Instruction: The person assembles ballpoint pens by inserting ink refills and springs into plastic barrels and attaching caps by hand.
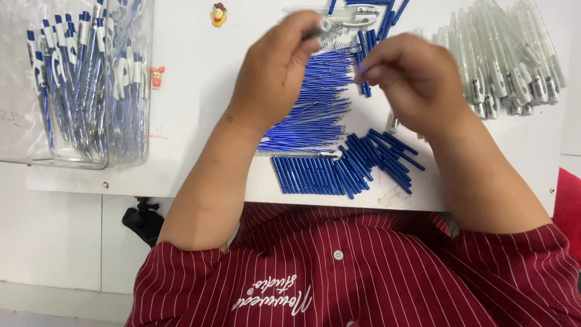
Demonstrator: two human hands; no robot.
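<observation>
2 hands over white table [200, 79]: left hand [275, 69] pinching clear pen barrel [318, 27], right hand [417, 79] fingers curled, contents unclear, above blue refills [315, 109]; clear bin [78, 85] at left, pale tiled floor below.

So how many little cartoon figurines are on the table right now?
2. A yellow figurine sits near the table's top edge, left of the left hand. A pink figurine sits beside the clear bin of pens. Others may be hidden under the hands.
</observation>
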